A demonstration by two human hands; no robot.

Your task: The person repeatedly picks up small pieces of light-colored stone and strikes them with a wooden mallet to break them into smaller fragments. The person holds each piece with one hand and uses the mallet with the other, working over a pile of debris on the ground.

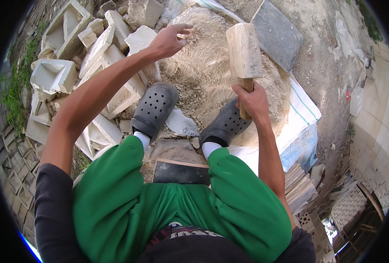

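Note:
My right hand is wrapped round the short handle of a wooden mallet. Its thick, pale, dusty head points up and away from me, over the right side of a heap of crushed whitish material. At the heap's upper left, my left hand hovers with fingers partly stretched and apart, and nothing shows in it. Part of its palm is turned from view. The heap is coarse crumbs near my feet and finer powder farther off, lying on a white woven sheet.
Broken white plaster-like blocks pile up on the left. A dark grey slab lies at the far right of the heap. My grey clogs stand at its near edge. Stacked tiles and a blue-white sack are at the right.

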